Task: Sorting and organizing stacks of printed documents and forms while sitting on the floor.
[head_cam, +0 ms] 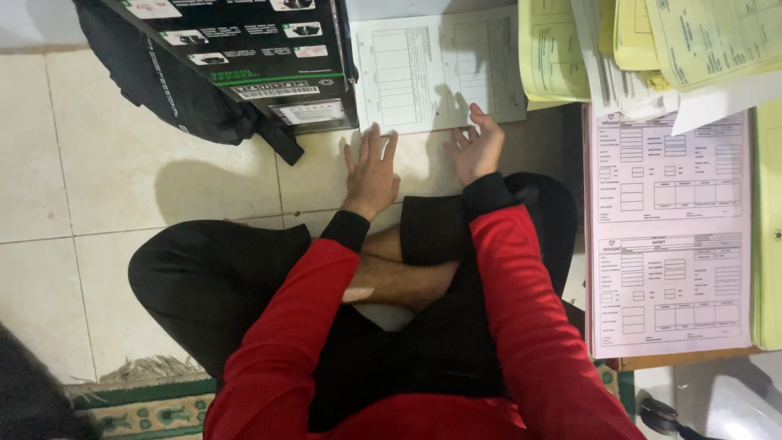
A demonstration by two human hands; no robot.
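Both hands rest open at the white form sheet's point(436, 69) near edge on the floor tiles point(122, 163), left hand point(371, 171) flat, right hand point(476, 147) half-lifted; sliding it carelessly could crease it against the black carton point(252, 57).

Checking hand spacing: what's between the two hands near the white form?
Head view: only bare floor tile between left hand and right hand, just below the white form.

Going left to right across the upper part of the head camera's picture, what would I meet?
Black bag → black printed box → left hand → white form sheet → right hand → yellow paper stack → pink form sheets.
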